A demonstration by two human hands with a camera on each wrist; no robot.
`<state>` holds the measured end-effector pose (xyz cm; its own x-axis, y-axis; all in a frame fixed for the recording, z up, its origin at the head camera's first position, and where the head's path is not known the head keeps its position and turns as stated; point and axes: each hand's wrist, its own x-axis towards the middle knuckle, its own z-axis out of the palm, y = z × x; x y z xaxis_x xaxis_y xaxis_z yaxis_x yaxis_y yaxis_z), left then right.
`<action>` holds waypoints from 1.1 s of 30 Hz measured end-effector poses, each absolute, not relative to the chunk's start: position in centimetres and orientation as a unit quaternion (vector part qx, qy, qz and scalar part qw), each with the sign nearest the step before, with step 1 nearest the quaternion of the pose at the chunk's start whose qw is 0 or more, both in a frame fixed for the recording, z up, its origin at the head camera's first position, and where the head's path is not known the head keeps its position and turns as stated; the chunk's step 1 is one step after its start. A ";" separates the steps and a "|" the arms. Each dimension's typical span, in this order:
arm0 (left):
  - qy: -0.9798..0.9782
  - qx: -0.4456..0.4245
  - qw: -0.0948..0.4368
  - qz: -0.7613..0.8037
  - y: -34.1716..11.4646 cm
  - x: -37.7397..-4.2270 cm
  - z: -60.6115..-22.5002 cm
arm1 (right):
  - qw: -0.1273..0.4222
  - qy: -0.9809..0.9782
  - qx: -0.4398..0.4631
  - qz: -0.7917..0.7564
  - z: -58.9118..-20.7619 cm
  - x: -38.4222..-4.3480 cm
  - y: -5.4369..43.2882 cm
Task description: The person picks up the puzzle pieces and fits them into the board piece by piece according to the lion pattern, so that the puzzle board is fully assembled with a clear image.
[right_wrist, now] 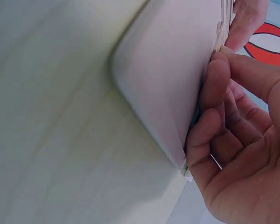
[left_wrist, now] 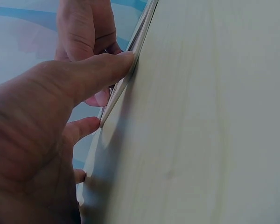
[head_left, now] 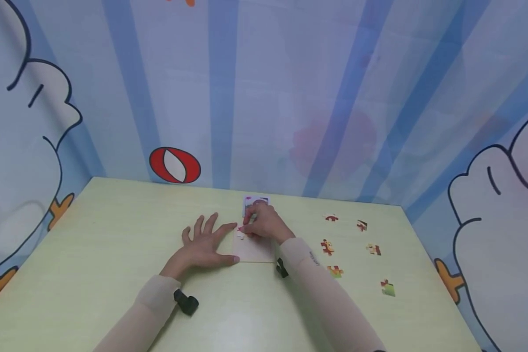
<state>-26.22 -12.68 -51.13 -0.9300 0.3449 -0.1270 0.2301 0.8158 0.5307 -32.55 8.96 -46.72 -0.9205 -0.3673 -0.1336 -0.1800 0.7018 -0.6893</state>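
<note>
A pale square puzzle board [head_left: 255,250] lies on the table between the two hands. My left hand [head_left: 202,247] has its fingers spread, with thumb and forefinger touching the board's left side. Over the board's upper left corner, my right hand [head_left: 266,222] pinches a small puzzle piece [head_left: 240,234] between thumb and forefinger. The right wrist view shows those fingertips low at the board's edge, and the fingers partly hide the piece. Just behind the board is a small colourful picture card [head_left: 248,201], partly covered by the right hand.
Several loose puzzle pieces lie apart on the right of the table, among them a red and yellow piece [head_left: 327,247] and a green-edged piece [head_left: 387,288]. A blue striped cloth [head_left: 264,98] with cartoon figures hangs behind the pale wooden table [head_left: 92,254].
</note>
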 end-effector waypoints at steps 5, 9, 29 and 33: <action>0.946 0.154 0.105 0.264 -12.7 -26.2 -51.2 | 0.131 0.914 -0.164 -0.347 -46.3 -32.6 9.4; 0.947 0.153 0.112 0.260 -12.5 -26.2 -51.0 | 0.140 0.909 -0.167 -0.356 -45.7 -33.0 10.7; 0.941 0.153 0.117 0.278 -12.5 -25.1 -50.1 | 0.118 0.919 -0.127 -0.353 -41.2 -33.9 24.0; 0.943 0.155 0.104 0.277 -12.8 -25.3 -50.4 | 0.109 0.920 -0.097 -0.364 -41.2 -34.0 26.2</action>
<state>-25.33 -12.76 -50.41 -0.9300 0.3505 -0.1108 0.2350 0.7987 0.5539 -33.96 26.19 -41.25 -0.9573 -0.2582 -0.1300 -0.0995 0.7166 -0.6904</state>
